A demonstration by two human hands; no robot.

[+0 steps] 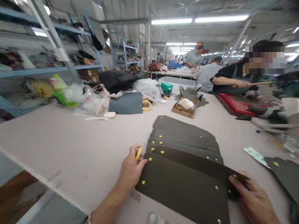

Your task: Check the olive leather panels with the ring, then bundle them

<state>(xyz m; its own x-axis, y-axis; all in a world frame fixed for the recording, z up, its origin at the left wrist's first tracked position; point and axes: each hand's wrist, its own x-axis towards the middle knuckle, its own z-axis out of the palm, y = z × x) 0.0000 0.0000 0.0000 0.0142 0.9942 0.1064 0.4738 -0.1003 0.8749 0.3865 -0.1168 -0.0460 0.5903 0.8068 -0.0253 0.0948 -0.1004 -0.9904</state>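
Note:
Several dark olive panels (pixel 182 183) lie overlapped in a fanned stack on the table. Small bits of yellow tape mark their left ends, and small metal studs show near their right ends. My left hand (pixel 132 168) is closed around a narrow roll of yellow tape (pixel 138 152), its thumb at the left edge of the panels. On the other side, my right hand (pixel 254 196) pinches the right end of one panel (pixel 198 161), which is lifted and tilted above the others. The fingers beneath that panel are partly hidden.
A cardboard box (pixel 183 113) of metal pieces stands beyond the stack. Plastic bags, a grey-blue sheet (pixel 126 103) and another yellow tape roll (pixel 147 105) lie at the back left. More panels (pixel 283 174) lie at right. A co-worker (pixel 235 77) holds a stick-like tool near red material.

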